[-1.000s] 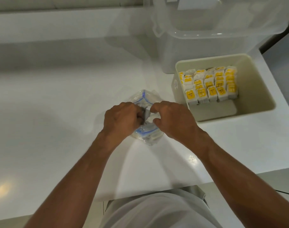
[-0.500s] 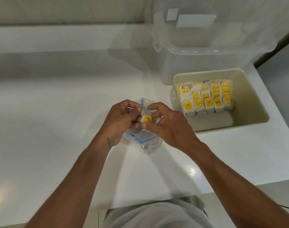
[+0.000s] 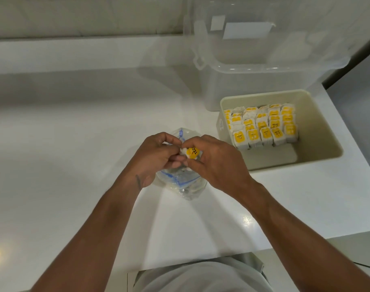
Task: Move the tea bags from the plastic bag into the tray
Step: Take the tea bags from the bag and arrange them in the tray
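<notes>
Several rows of tea bags (image 3: 264, 127) already line the tray (image 3: 318, 144) as the left hand (image 3: 156, 157) grips the plastic bag (image 3: 184, 186), seemingly not yet empty, and the right hand (image 3: 217, 163) pinches another tea bag (image 3: 192, 153).

The yellow tag (image 3: 193, 152) on the tea bag (image 3: 183, 152) I hold shows black letters starting "TE"; the rest is hidden. In the tray (image 3: 320, 131), another tag (image 3: 275, 124) reads "RELAX", with smaller print below it too blurred to read.

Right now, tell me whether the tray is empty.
No, rows of yellow-tagged tea bags already stand inside the tray.
</notes>
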Demonstrator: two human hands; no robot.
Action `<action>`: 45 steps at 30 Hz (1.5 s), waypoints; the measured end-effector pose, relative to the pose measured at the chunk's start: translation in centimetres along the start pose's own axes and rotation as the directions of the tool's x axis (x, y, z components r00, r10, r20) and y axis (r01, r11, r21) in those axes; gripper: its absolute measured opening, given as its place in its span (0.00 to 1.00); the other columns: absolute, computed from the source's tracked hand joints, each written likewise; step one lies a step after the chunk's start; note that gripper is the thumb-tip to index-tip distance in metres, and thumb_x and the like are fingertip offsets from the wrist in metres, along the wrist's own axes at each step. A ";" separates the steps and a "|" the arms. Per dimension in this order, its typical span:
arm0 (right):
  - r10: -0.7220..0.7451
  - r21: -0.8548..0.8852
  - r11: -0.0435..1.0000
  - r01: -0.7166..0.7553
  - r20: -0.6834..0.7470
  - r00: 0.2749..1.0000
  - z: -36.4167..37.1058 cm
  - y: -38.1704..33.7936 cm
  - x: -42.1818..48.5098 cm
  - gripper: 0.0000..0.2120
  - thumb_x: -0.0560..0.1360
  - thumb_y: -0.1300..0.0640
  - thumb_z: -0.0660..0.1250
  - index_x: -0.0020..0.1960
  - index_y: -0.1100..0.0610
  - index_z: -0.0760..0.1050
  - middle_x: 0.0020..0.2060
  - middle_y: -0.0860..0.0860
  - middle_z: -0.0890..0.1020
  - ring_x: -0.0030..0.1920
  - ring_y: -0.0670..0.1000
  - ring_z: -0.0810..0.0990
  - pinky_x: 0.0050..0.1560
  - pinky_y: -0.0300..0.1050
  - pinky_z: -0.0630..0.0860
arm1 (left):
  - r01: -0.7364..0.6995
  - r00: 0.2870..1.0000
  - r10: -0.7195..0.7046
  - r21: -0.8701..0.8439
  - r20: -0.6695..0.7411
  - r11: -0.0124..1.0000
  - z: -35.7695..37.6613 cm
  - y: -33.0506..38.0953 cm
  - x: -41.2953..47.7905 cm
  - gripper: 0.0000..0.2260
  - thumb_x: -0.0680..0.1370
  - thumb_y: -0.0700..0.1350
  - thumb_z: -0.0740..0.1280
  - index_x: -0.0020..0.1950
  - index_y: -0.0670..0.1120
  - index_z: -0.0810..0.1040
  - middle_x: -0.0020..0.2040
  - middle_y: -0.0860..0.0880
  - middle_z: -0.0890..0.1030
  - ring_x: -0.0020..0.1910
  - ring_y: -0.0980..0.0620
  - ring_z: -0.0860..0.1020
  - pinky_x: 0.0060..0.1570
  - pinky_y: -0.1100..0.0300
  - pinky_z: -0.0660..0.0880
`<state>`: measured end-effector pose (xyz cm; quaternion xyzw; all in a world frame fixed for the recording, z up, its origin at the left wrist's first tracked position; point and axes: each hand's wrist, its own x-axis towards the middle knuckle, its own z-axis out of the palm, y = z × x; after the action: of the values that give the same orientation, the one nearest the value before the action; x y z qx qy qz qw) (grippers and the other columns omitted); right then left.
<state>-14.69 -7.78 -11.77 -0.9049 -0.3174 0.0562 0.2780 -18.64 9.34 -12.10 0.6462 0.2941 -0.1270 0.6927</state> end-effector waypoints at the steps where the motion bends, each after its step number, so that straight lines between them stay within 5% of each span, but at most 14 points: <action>1: 0.006 -0.002 1.000 -0.006 -0.006 1.000 0.0 -0.1 0.0 0.15 0.74 0.40 0.69 0.58 0.44 0.77 0.49 0.44 0.81 0.44 0.47 0.81 0.41 0.44 0.77 | 0.005 1.000 -0.005 0.012 -0.004 1.000 0.1 0.0 0.0 0.06 0.79 0.35 0.65 0.54 0.41 0.79 0.41 0.40 0.85 0.39 0.50 0.84 0.40 0.61 0.82; 5: 0.123 0.098 0.988 -0.121 -0.011 0.992 -0.6 -0.1 0.4 0.14 0.73 0.40 0.70 0.53 0.47 0.77 0.39 0.42 0.81 0.39 0.45 0.79 0.41 0.43 0.77 | -0.007 1.000 0.009 0.085 -0.028 0.996 -0.2 -0.1 0.0 0.04 0.79 0.38 0.67 0.51 0.43 0.81 0.34 0.45 0.82 0.34 0.50 0.79 0.33 0.61 0.77; 7: 0.194 0.165 0.968 -0.189 -0.016 0.981 -1.2 0.1 0.8 0.13 0.74 0.39 0.70 0.52 0.47 0.77 0.39 0.42 0.81 0.38 0.42 0.80 0.41 0.40 0.76 | -0.083 0.988 0.119 0.308 -0.100 0.948 -0.7 -0.5 0.3 0.05 0.78 0.41 0.67 0.48 0.48 0.82 0.36 0.49 0.84 0.35 0.51 0.81 0.36 0.58 0.78; 10: 0.251 0.254 0.938 -0.237 -0.023 0.968 -2.0 0.3 1.1 0.14 0.78 0.40 0.65 0.56 0.49 0.75 0.44 0.43 0.83 0.41 0.42 0.81 0.41 0.36 0.74 | -0.174 0.926 0.376 0.825 -0.049 0.537 -1.0 -1.2 0.8 0.07 0.79 0.47 0.65 0.50 0.56 0.83 0.47 0.56 0.84 0.43 0.50 0.82 0.43 0.56 0.78; 12: 0.262 0.258 0.935 -0.243 -0.042 0.964 -2.1 0.2 1.1 0.15 0.79 0.42 0.63 0.57 0.52 0.76 0.47 0.44 0.83 0.41 0.42 0.81 0.41 0.32 0.72 | -0.184 0.917 0.396 0.925 0.041 0.331 -0.7 -1.4 0.5 0.08 0.78 0.52 0.65 0.55 0.60 0.81 0.51 0.59 0.83 0.48 0.50 0.81 0.43 0.57 0.76; 16: 0.260 0.235 0.943 -0.238 -0.071 0.963 -2.0 0.1 1.2 0.15 0.78 0.42 0.65 0.54 0.52 0.80 0.48 0.47 0.80 0.42 0.45 0.80 0.45 0.37 0.74 | -0.171 0.909 0.409 0.969 0.085 0.178 1.0 -2.0 0.5 0.12 0.76 0.63 0.65 0.53 0.58 0.80 0.45 0.57 0.81 0.41 0.50 0.77 0.39 0.61 0.69; 20: 0.336 0.357 0.879 -0.317 0.010 0.942 -2.0 -0.1 1.2 0.08 0.77 0.48 0.68 0.50 0.52 0.81 0.37 0.46 0.84 0.39 0.47 0.82 0.47 0.51 0.80 | -0.111 0.913 0.406 0.985 0.048 0.133 1.8 -2.9 1.6 0.09 0.76 0.58 0.65 0.50 0.56 0.81 0.42 0.56 0.81 0.37 0.50 0.75 0.38 0.61 0.68; 24: 0.320 0.374 0.873 -0.312 0.043 0.947 -1.8 0.2 0.9 0.15 0.76 0.57 0.66 0.62 0.46 0.76 0.32 0.46 0.81 0.36 0.46 0.83 0.46 0.54 0.81 | -0.126 0.910 0.412 0.980 0.052 0.154 1.7 -3.2 1.9 0.09 0.76 0.57 0.65 0.49 0.56 0.81 0.42 0.55 0.81 0.39 0.48 0.77 0.38 0.61 0.68; 27: 0.308 0.392 0.866 -0.311 0.073 0.949 -2.1 0.0 0.6 0.18 0.75 0.59 0.66 0.60 0.42 0.73 0.28 0.47 0.77 0.32 0.48 0.82 0.44 0.52 0.81 | -0.118 0.922 0.388 0.963 0.016 0.241 1.5 -2.7 1.7 0.07 0.75 0.57 0.66 0.48 0.57 0.80 0.39 0.57 0.78 0.38 0.50 0.75 0.37 0.61 0.68; 30: 0.316 0.357 0.878 -0.319 0.068 0.946 -2.3 0.2 0.4 0.11 0.75 0.59 0.65 0.51 0.44 0.78 0.26 0.43 0.75 0.33 0.48 0.81 0.43 0.49 0.80 | -0.175 0.958 0.286 0.827 0.019 0.535 0.2 -1.9 1.3 0.02 0.74 0.52 0.68 0.44 0.56 0.78 0.41 0.59 0.82 0.42 0.52 0.80 0.39 0.59 0.73; 34: 0.377 0.333 0.857 -0.392 0.111 0.919 -2.6 0.6 0.3 0.08 0.75 0.55 0.70 0.52 0.46 0.82 0.36 0.43 0.82 0.40 0.44 0.82 0.46 0.39 0.77 | -0.131 0.991 0.115 0.381 0.063 0.915 -1.0 -0.4 0.0 0.01 0.77 0.43 0.67 0.46 0.48 0.78 0.38 0.53 0.84 0.40 0.55 0.83 0.36 0.59 0.71; 38: 0.369 0.286 0.865 -0.412 0.193 0.909 -2.6 0.5 0.5 0.16 0.73 0.57 0.71 0.61 0.48 0.79 0.48 0.45 0.84 0.49 0.43 0.81 0.55 0.41 0.77 | -0.080 0.991 0.059 0.180 0.119 0.980 -1.0 0.1 -0.6 0.08 0.78 0.36 0.61 0.46 0.47 0.75 0.37 0.50 0.82 0.36 0.56 0.80 0.30 0.61 0.64; 45: 0.368 0.390 0.821 -0.416 0.194 0.909 -2.8 0.5 0.8 0.16 0.74 0.44 0.72 0.59 0.49 0.81 0.42 0.45 0.83 0.42 0.45 0.83 0.49 0.43 0.79 | -0.020 0.988 0.040 -0.134 0.148 0.991 -0.5 0.9 -1.4 0.10 0.79 0.36 0.58 0.44 0.48 0.73 0.43 0.46 0.84 0.36 0.52 0.84 0.26 0.61 0.56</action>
<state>-12.99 -8.90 -9.58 -0.8641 -0.1192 0.2296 0.4318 -19.38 9.71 -10.53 0.5919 0.2392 -0.1452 0.7559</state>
